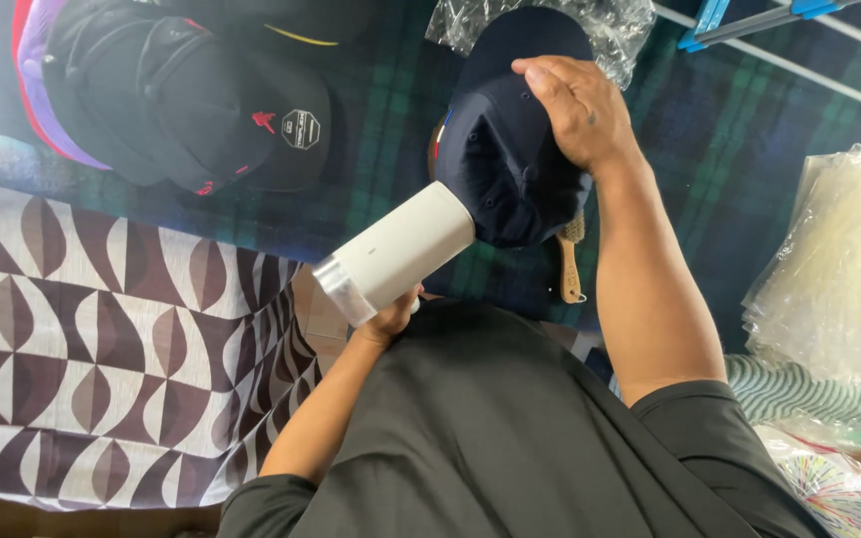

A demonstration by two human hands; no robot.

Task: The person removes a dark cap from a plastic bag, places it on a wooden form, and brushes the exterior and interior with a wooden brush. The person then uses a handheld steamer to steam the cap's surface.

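Nearest us is our dark grey shirt (510,438), filling the bottom of the view. Just above it our left hand (391,319) is wrapped around the handle of a white handheld steamer (401,254), mostly hidden under the body; its nozzle end touches the navy baseball cap (505,149). Our right hand (575,110) is clamped over the cap's crown from the right, fingers curled over the top, brim pointing away from us. So the cap sits between the two hands. A wooden brush (570,264) pokes out below the cap. Black caps (181,100) lie stacked at upper left on dark plaid fabric (749,130). A clear plastic bag (610,25) sits behind the navy cap, a patterned brown-and-white cloth (102,339) on the left.
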